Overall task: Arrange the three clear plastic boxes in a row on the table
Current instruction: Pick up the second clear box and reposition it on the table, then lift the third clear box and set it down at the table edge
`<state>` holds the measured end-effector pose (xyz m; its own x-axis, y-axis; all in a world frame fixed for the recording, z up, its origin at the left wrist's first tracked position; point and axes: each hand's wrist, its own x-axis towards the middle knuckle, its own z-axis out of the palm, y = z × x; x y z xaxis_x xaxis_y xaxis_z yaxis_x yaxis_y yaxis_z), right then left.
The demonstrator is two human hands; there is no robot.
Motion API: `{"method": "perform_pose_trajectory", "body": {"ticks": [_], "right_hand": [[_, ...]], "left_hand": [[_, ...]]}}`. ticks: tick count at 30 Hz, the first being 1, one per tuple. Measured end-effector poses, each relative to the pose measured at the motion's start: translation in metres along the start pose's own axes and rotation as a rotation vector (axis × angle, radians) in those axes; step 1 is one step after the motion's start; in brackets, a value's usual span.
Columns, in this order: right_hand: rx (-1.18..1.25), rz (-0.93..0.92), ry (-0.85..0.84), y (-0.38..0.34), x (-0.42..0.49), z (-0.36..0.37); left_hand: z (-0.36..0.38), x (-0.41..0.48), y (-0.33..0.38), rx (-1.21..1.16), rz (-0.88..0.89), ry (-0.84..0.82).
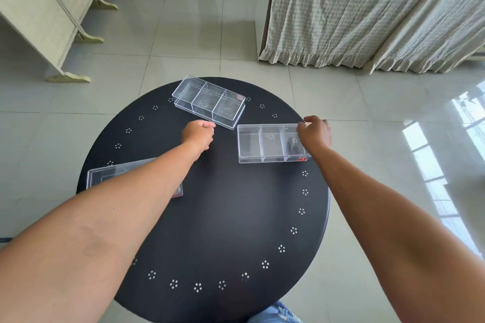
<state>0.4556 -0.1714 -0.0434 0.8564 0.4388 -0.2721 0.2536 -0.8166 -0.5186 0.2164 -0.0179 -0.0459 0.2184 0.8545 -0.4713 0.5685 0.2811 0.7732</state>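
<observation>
Three clear rectangular plastic boxes lie apart on the round matte black worktop (pixel 210 217), whose rim carries a ring of small punched flower-shaped hole clusters. The far box (pixel 210 101) sits near the far edge, turned at an angle, its two thin partitions making three compartments that look empty. The right box (pixel 270 143) lies by the right edge with the same three divisions, also seemingly empty, and a small red sticker at its near right corner. The left box (pixel 105 176) rests at the left edge, mostly hidden under the left forearm, so its contents cannot be told. The left hand (pixel 197 134) is curled into a loose fist at the far box's near corner. The right hand (pixel 313 134) has fingers closed over the right box's right end.
</observation>
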Motion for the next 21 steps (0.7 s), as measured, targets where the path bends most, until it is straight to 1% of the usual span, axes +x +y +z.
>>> {"method": "perform_pose_trajectory", "body": {"ticks": [3,7,11,16,21], "right_hand": [[-0.029,-0.140,-0.027,-0.025,-0.002,0.011],[-0.066,-0.318,-0.113,-0.060,-0.003,0.035],[-0.174,-0.422,-0.247,-0.088,-0.004,0.057],[-0.300,-0.466,-0.385,-0.099,0.012,0.078],[-0.324,-0.512,-0.452,-0.108,0.029,0.088]], "left_hand": [[-0.020,0.015,0.000,0.042,0.031,0.053],[-0.045,0.034,0.003,0.076,0.048,0.133],[-0.063,0.054,0.007,0.144,0.041,0.176],[-0.070,0.078,0.008,0.189,0.028,0.041],[-0.067,0.098,0.008,0.148,0.015,-0.048]]}}
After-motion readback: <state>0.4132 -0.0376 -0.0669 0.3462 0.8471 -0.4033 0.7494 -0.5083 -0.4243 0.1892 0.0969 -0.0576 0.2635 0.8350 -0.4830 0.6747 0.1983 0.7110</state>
